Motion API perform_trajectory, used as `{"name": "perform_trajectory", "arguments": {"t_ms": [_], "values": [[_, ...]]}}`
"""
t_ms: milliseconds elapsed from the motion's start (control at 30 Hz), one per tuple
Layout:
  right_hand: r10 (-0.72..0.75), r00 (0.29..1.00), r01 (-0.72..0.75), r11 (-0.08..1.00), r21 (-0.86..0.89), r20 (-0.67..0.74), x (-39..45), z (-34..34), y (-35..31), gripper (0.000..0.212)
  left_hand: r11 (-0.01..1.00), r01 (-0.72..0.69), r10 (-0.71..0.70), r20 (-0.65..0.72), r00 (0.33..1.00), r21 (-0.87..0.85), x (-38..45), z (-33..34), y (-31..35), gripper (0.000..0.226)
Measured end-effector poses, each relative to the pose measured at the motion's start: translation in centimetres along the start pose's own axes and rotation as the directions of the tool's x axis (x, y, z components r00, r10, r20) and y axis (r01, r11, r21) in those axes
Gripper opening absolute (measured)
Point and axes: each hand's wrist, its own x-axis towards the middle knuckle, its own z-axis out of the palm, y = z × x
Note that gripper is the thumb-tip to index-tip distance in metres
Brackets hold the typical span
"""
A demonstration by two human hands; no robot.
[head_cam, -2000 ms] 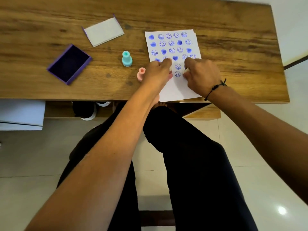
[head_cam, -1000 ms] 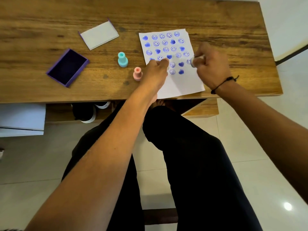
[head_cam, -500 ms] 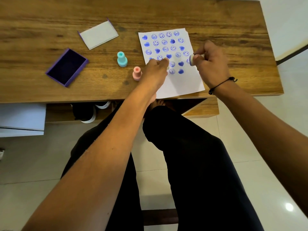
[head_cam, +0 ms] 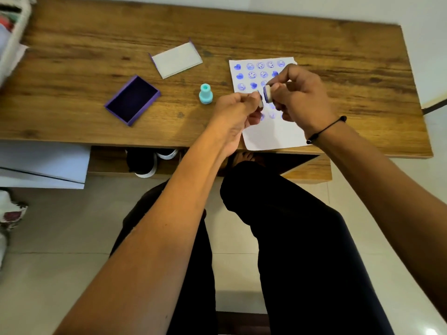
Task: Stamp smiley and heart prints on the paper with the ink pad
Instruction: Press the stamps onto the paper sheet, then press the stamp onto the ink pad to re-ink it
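The white paper [head_cam: 273, 137] with rows of blue smiley and heart prints lies on the wooden table [head_cam: 72, 56], near its front edge. My right hand [head_cam: 300, 97] is raised over the paper and pinches a small white stamp [head_cam: 267, 94], its inked face turned to the left. My left hand [head_cam: 235, 110] is closed beside it, fingertips gripping a small pinkish stamp [head_cam: 260, 104] that is mostly hidden. The two stamps are almost touching. The open purple ink pad [head_cam: 132, 99] sits to the left. A teal stamp [head_cam: 205, 94] stands upright between pad and paper.
The ink pad's lid [head_cam: 176, 59] lies upside down behind the teal stamp. A white basket [head_cam: 12, 32] is at the table's far left corner. Below the table are shoes [head_cam: 145, 163] and a white shelf [head_cam: 43, 163]. My legs are under the front edge.
My left hand has left the paper and now holds the pink stamp, which no longer stands on the table. My right hand brought the white stamp left, toward it.
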Motion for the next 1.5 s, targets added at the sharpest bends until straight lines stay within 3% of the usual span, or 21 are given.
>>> {"name": "perform_trajectory", "arguments": {"t_ms": [200, 367, 500, 567, 733, 867, 933, 1000, 1067, 1100, 1167, 1267, 1367, 1500], "values": [[-0.046, 0.997, 0.046, 0.999, -0.004, 0.058, -0.2, 2.9, -1.6, 0.009, 0.998, -0.042, 0.039, -0.064, 0.997, -0.048, -0.9, -2.6, 0.5, 0.016], [-0.07, 0.988, 0.075, 0.997, -0.032, 0.137, -0.6, 5.2, -2.6, 0.027, 0.989, -0.026, 0.022, -0.029, 0.999, -0.143, -2.0, -5.3, 0.4, 0.015], [-0.052, 0.986, 0.056, 0.998, -0.021, 0.159, -0.7, 7.0, -3.6, 0.028, 0.978, -0.027, 0.019, -0.041, 0.999, -0.206, -2.3, -6.9, 0.4, 0.019], [0.003, 0.99, -0.002, 1.0, -0.008, 0.138, -0.7, 8.1, -4.0, 0.028, 0.979, -0.045, 0.027, -0.09, 0.996, -0.198, -2.4, -7.4, 0.4, 0.021], [0.275, 0.947, -0.307, 0.927, 0.213, 0.169, -0.1, 10.3, -5.2, 0.027, 0.987, -0.124, 0.101, -0.204, 0.974, -0.101, -2.1, -8.9, 0.4, 0.025], [0.333, 0.925, -0.372, 0.889, 0.267, 0.183, 0.2, 11.1, -5.6, 0.027, 0.983, -0.144, 0.121, -0.191, 0.974, -0.112, -2.0, -10.0, 0.6, 0.026], [0.303, 0.938, -0.326, 0.935, 0.136, 0.167, 0.4, 11.5, -5.3, 0.023, 0.995, -0.092, 0.083, -0.191, 0.978, -0.042, -1.9, -10.2, 0.5, 0.027], [0.18, 0.972, -0.143, 0.961, -0.236, 0.147, 0.4, 11.9, -4.7, 0.006, 0.996, 0.004, 0.021, -0.274, 0.961, 0.09, -1.5, -10.4, 0.5, 0.026], [0.027, 0.982, 0.091, 0.805, -0.586, 0.189, 0.1, 12.7, -4.0, 0.016, 0.987, 0.084, -0.014, -0.446, 0.895, 0.136, -0.9, -10.8, 0.5, 0.022], [-0.017, 0.974, 0.169, 0.721, -0.672, 0.227, 0.0, 13.2, -3.8, 0.021, 0.988, 0.084, -0.006, -0.516, 0.856, 0.128, -0.7, -11.1, 0.5, 0.018], [-0.074, 0.961, 0.258, 0.59, -0.765, 0.267, -0.2, 13.8, -3.6, 0.024, 0.994, 0.044, 0.023, -0.57, 0.822, 0.103, -0.6, -11.4, 0.6, 0.015], [-0.064, 0.953, 0.288, 0.498, -0.818, 0.296, 0.3, 14.2, -3.0, 0.028, 0.995, 0.029, 0.027, -0.537, 0.843, 0.097, -0.5, -11.3, 0.5, 0.023], [-0.035, 0.958, 0.26, 0.534, -0.805, 0.286, 0.5, 13.9, -3.2, 0.031, 0.995, 0.036, 0.02, -0.519, 0.855, 0.097, -0.5, -10.8, 0.6, 0.025], [-0.021, 0.994, 0.095, 0.592, -0.8, 0.103, 1.3, 10.2, -3.5, 0.037, 0.997, 0.057, -0.025, -0.498, 0.867, 0.048, -0.4, -10.6, 0.7, 0.025]]}}
